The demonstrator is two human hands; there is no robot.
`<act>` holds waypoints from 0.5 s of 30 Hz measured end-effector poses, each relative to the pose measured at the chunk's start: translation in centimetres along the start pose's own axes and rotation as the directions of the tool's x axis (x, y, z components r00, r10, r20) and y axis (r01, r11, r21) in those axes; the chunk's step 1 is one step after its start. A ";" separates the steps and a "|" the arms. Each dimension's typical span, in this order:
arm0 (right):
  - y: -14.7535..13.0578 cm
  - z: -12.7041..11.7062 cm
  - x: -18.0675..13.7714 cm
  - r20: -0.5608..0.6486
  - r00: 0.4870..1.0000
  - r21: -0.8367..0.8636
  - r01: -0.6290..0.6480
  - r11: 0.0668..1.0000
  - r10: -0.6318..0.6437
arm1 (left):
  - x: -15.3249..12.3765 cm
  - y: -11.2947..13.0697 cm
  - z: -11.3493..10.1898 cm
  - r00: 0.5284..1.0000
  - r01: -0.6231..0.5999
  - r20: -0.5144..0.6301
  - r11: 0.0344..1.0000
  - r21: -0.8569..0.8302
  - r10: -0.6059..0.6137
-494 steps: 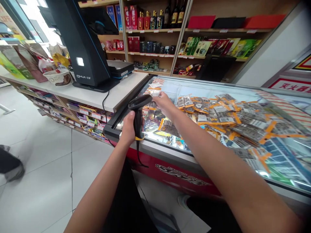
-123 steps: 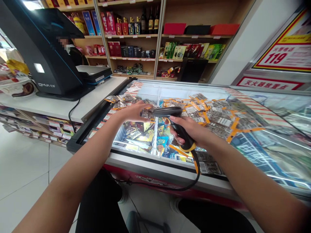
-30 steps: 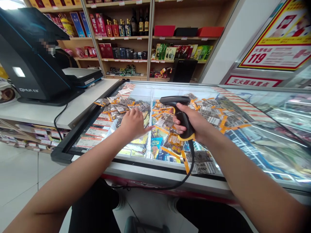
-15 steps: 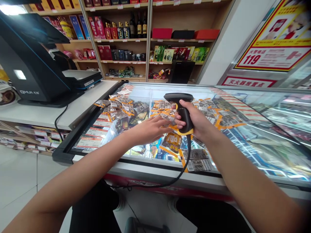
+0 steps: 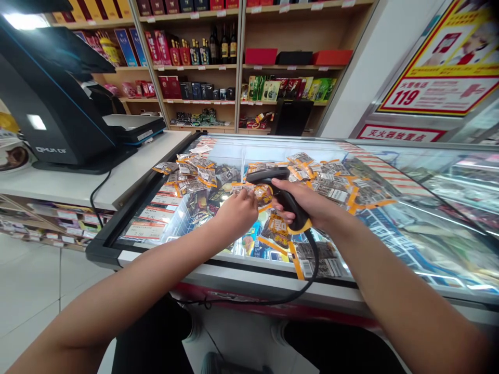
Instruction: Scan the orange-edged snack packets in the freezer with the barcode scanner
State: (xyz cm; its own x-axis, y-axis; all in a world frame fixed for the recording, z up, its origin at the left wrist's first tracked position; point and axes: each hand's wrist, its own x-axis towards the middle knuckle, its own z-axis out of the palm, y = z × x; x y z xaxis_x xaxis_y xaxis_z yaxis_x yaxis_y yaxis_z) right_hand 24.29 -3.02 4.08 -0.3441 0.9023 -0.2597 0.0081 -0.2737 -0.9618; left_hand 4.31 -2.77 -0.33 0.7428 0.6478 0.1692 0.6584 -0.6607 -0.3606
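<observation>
Presently, the left hand [image 5: 239, 210] pinches an orange-edged packet [image 5: 262, 195] beside the black scanner [image 5: 291, 205], which the right hand [image 5: 312, 201] grips, closed around it.

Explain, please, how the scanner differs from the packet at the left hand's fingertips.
The scanner is mostly black with yellow trim; the packet shows orange edges. The scanner has a handle and a cable; the packet is a pouch without either. The right hand wraps the scanner's handle; the left hand seems to pinch the packet. Both are above the glass-topped case.
</observation>
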 end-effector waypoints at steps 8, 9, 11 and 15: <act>0.6 -0.1 0.4 0.066 0.997 0.003 -0.046 0.999 0.046 | -0.3 0.5 -0.1 0.998 -0.006 0.061 1.000 0.024 0.004; 0.7 -0.1 0.3 0.070 0.997 0.005 -0.045 0.999 0.045 | -0.3 0.5 -0.2 0.998 -0.006 0.065 1.000 0.019 0.004; 0.6 0.0 0.3 0.080 0.996 0.015 -0.044 0.999 0.042 | -0.3 0.5 -0.3 0.998 0.001 0.070 1.000 0.001 -0.001; 0.5 0.1 0.3 0.090 0.995 0.044 -0.042 0.998 0.038 | -0.4 0.6 -0.8 0.996 0.012 0.092 1.000 -0.011 -0.011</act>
State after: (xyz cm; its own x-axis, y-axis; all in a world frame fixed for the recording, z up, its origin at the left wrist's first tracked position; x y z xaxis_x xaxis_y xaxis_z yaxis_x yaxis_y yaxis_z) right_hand 24.12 -2.94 3.56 -0.4270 0.8574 -0.2874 -0.0182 -0.3259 -0.9452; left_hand 4.50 -3.76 0.09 0.7213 0.6870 0.0879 0.6683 -0.6571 -0.3488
